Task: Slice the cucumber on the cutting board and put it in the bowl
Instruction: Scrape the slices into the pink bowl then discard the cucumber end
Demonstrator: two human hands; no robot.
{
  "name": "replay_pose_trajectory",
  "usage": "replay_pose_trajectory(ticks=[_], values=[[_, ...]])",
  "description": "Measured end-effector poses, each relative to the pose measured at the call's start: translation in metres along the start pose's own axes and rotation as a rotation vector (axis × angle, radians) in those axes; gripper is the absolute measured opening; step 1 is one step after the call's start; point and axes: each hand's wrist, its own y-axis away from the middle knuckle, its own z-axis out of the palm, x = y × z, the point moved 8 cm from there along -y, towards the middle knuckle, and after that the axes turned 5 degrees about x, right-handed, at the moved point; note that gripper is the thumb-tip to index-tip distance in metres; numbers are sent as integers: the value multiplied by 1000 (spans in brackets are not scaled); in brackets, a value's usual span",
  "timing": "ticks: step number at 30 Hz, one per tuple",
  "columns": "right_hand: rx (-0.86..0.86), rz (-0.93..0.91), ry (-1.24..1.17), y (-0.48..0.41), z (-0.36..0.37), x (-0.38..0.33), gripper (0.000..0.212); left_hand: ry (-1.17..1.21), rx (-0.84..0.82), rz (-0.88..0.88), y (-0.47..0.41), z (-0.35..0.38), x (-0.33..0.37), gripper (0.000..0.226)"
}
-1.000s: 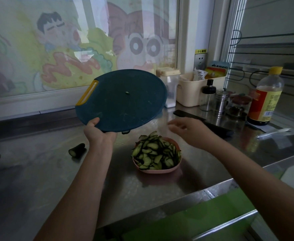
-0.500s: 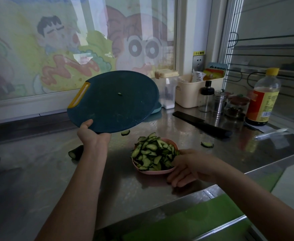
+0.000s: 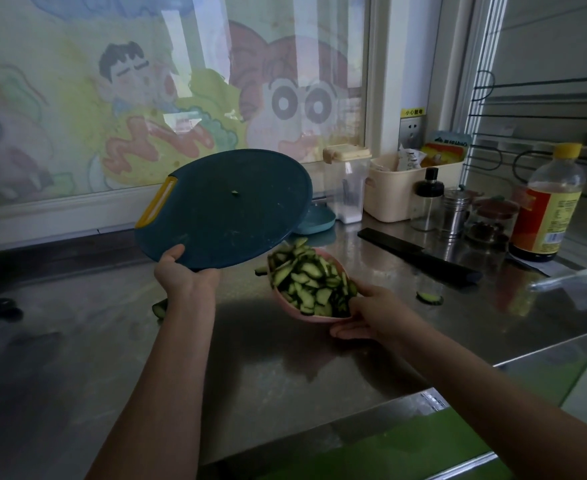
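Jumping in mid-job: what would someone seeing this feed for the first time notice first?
The dark teal cutting board, held up tilted by the left hand above the steel counter, draws the eye first. Just right of it, the right hand holds a pink bowl heaped with cucumber slices. One stray slice lies on the counter near the black knife.

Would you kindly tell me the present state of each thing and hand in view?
cutting board: raised, tilted, one small bit stuck on it.
left hand: grips the cutting board's lower edge.
bowl: tilted, heaped full.
cucumber slices: piled in the bowl.
right hand: holds the bowl's side.
stray slice: lying on the counter.
knife: lying flat on the counter, untouched.
bottle: upright, capped.
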Motion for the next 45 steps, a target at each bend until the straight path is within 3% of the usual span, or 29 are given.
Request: replay_pose_trajectory(ticks=[8,16,19,21,25,28,32,36,39,45], values=[[2,-166,100,-20,-1,-56,55,20,61,87,-3,-2,21,22],[-50,-42,16,-78,27,-74,52,79,84,141,-14,-3,42,32],[-42,-35,0,-103,49,-87,38,99,88,166,-18,-4,48,34],[-38,-15,32,-121,65,-91,27,107,91,171,-22,-5,52,35],[-48,26,188,-154,96,-92,30,143,71,173,-28,-7,62,36],[-67,96,203,-170,115,-86,15,161,80,198,-31,-9,70,40],[-103,-11,179,-193,135,-91,31,173,89,222,-34,-10,79,41],[-41,68,164,-210,134,-91,19,164,70,227,-33,-8,81,42],[-29,64,174,-218,130,-92,32,149,61,218,-33,-7,79,37],[-115,29,193,-199,125,-94,33,154,50,189,-32,-8,74,36]])
